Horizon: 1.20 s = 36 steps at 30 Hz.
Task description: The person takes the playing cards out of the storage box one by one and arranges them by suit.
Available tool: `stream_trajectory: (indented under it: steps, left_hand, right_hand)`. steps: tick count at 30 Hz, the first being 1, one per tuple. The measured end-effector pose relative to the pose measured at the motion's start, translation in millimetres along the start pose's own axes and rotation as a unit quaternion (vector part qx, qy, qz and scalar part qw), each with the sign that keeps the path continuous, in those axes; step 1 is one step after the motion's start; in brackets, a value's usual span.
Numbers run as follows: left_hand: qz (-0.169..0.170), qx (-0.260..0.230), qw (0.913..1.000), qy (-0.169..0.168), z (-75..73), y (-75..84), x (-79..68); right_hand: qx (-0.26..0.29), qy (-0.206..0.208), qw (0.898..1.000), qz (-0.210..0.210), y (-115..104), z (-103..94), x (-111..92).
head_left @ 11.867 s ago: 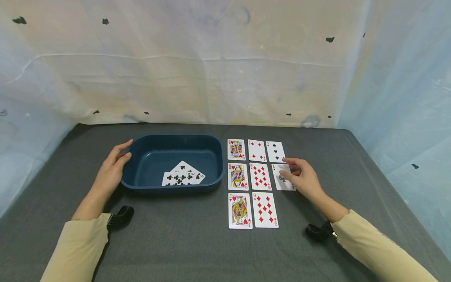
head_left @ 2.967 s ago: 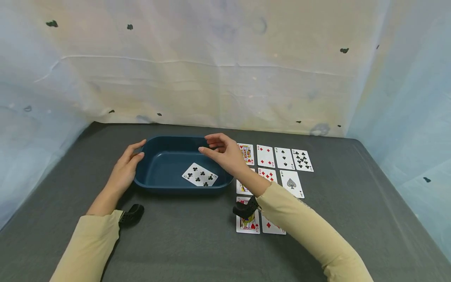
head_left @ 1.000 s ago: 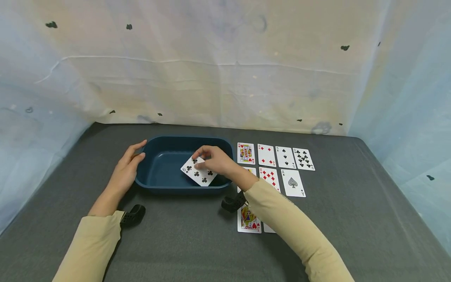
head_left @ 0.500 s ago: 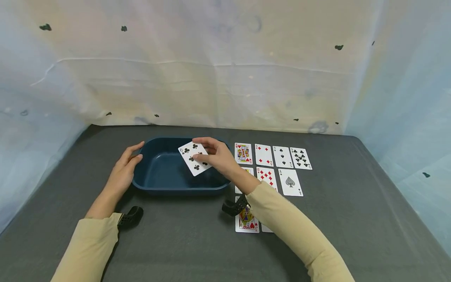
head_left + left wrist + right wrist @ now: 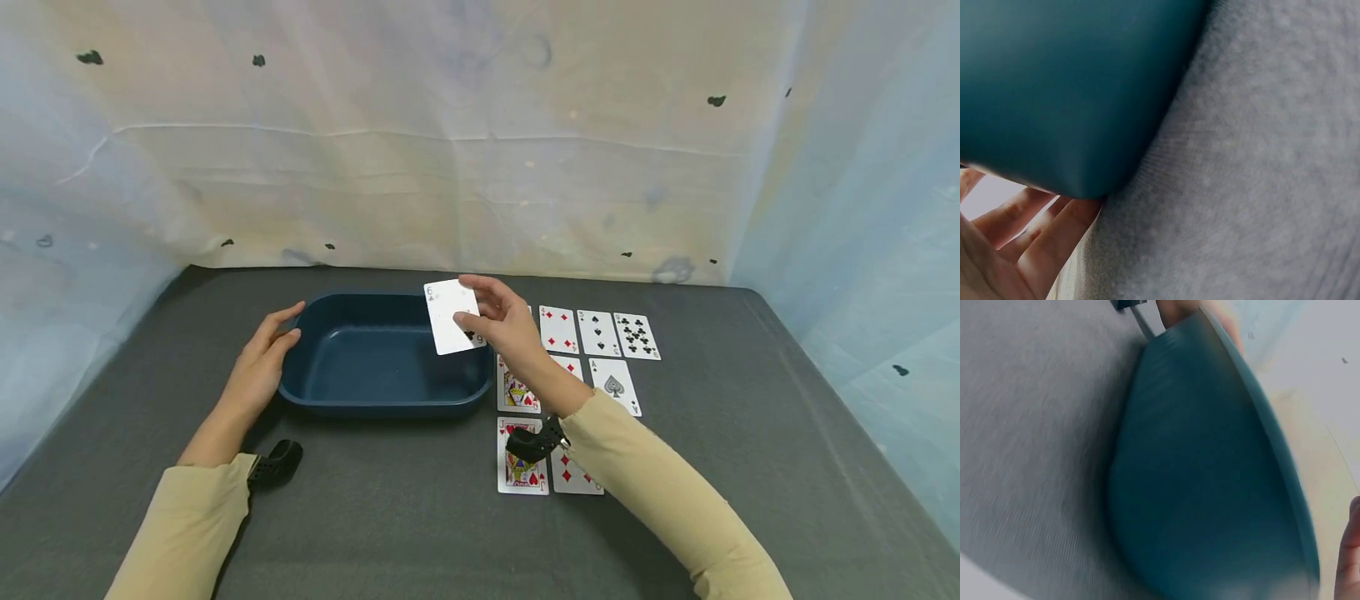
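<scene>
My right hand point(image 5: 517, 333) pinches a playing card point(image 5: 446, 323), a six of clubs, between thumb and fingers above the right end of a dark blue rectangular bin point(image 5: 386, 408). Glare washes out most of the card's face. At the bin's left end, my left hand point(image 5: 255, 371) touches the outer wall with fingers extended. In the left wrist view those fingers point(image 5: 1054, 240) reach behind the bin point(image 5: 1085, 94). The right wrist view shows the bin's side point(image 5: 1204, 475) large, with one right fingertip point(image 5: 1350, 544) at the edge; the card is out of that view.
Right of the bin, face-up cards lie in rows. Four of diamonds point(image 5: 558, 330), a spade card point(image 5: 598, 333) and a club card point(image 5: 637, 337) are at the back; ace of spades point(image 5: 615, 387) and jack of hearts point(image 5: 522, 467) lie nearer. My right arm covers some cards.
The right hand takes the six of clubs from inside the bin, lifts it and carries it rightward. Earlier, another club card went to the back row's right end. The left hand stays at the bin.
</scene>
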<state>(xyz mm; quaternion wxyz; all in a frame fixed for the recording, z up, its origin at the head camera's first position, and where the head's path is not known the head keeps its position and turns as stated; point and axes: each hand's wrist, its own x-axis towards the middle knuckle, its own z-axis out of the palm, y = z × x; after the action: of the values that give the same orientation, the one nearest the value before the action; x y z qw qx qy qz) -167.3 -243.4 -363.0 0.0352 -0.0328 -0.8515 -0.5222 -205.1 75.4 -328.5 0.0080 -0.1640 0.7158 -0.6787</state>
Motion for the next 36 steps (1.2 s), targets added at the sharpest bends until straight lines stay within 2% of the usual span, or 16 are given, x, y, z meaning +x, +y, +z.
stream_trajectory:
  steps: [11, 20, 29, 36]
  left_hand:
    - [-0.001, 0.0, 1.0, -0.004, -2.0, -0.3, 0.1]
    - [-0.001, 0.026, 0.9995, 0.015, -2.9, -4.7, 1.2]
    - [0.005, 0.011, 0.9999, 0.007, -3.9, -3.3, 1.0]
    - [0.003, 0.008, 0.9999, 0.007, -3.3, -3.2, 0.4]
  right_hand:
    - [-0.015, 0.074, 0.997, 0.034, 6.2, -61.1, -21.1]
    - [-0.051, 0.117, 0.99, 0.055, 20.1, -105.7, -39.7]
    - [-0.116, 0.144, 0.979, 0.08, 29.9, -139.6, -61.6]
    - [-0.187, 0.167, 0.963, 0.1, 33.9, -165.5, -81.8]
